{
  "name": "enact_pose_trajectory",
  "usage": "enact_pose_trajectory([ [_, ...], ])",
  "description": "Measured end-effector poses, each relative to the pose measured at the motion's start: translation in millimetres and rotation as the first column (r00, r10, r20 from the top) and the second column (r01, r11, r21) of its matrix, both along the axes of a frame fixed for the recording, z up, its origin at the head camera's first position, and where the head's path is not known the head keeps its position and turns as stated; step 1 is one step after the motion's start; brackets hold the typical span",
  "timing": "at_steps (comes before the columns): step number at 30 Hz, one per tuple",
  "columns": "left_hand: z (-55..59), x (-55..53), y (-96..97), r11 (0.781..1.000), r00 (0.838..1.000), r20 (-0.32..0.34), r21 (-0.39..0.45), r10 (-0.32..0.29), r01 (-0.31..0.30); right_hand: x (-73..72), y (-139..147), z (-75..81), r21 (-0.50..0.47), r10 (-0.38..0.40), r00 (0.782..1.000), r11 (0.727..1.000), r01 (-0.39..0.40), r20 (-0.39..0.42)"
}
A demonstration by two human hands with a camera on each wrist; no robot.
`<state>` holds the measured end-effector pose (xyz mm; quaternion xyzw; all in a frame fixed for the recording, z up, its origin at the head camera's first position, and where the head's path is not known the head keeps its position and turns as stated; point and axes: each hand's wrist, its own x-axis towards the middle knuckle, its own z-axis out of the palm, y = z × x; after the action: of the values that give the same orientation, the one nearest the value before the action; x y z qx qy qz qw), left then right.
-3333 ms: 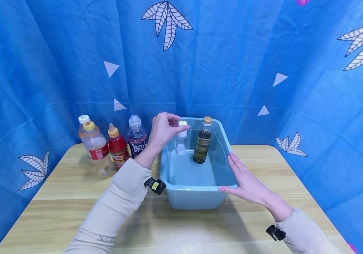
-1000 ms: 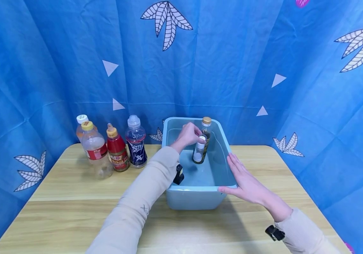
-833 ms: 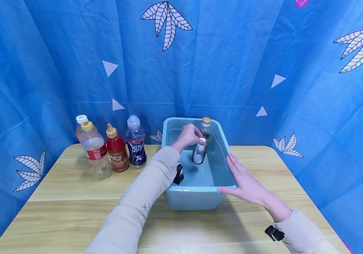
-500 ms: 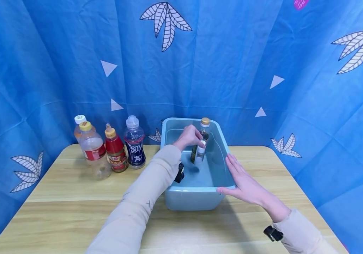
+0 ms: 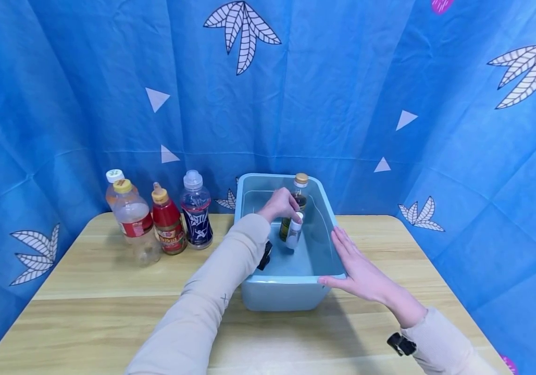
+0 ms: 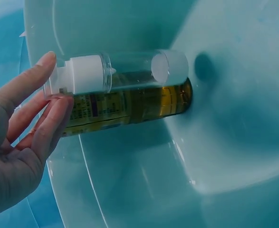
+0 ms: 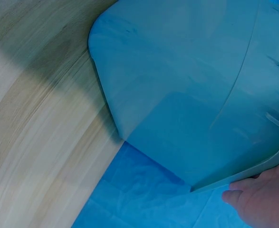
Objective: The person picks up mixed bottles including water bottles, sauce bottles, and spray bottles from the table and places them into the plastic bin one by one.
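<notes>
In the head view my left hand [image 5: 281,204] reaches into a light blue plastic bin [image 5: 286,297] and pinches a small clear bottle [image 5: 293,238] by its white cap. The bottle leans, its base above the bin floor, with white stuff at the bottom. Thumb and fingertips hold the cap end [image 6: 84,74] in the left wrist view. Close beside it stands a bottle of dark golden oil [image 5: 301,179] with a tan cap, partly hidden. My right hand [image 5: 363,271] rests on the bin's near right corner, fingers straight along the side, thumb on the front rim.
Left of the bin on the wooden table [image 5: 99,323] stand a blue-labelled clear bottle [image 5: 197,219], a red sauce bottle [image 5: 169,224], a yellow-capped clear bottle [image 5: 136,226] and a white-capped bottle [image 5: 114,177]. A blue curtain [image 5: 324,94] hangs behind.
My left hand has carried the clear bottle right, from the bin's left side to the oil bottle, then slightly nearer, tilting it. The right hand has stayed at the bin's corner.
</notes>
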<state>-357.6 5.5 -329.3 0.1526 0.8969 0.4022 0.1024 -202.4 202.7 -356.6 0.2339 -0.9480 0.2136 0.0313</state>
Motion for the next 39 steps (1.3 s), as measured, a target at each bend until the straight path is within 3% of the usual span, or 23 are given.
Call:
enact_pose_trajectory([
  [6,-2.8,4.1,1.8,0.999,0.999,0.034,0.011,0.030,-0.030,0.6,-1.1,1.2,-0.006,0.001,1.000,1.000,-0.001,0.006],
  [13,-5.9,5.0,4.2,0.999,1.000,0.012,-0.029,0.022,-0.021,-0.2,-0.7,-0.5,-0.002,0.001,1.000,1.000,-0.001,-0.003],
  [20,-11.2,-0.8,9.2,0.998,0.999,0.034,-0.058,0.028,-0.026,-0.1,-0.3,-0.7,-0.002,0.001,1.000,1.000,-0.001,-0.007],
  [39,-20.7,-3.3,12.9,0.995,0.997,0.072,-0.101,0.003,0.004,3.0,-2.5,-0.3,-0.031,-0.008,1.000,0.999,0.009,0.018],
])
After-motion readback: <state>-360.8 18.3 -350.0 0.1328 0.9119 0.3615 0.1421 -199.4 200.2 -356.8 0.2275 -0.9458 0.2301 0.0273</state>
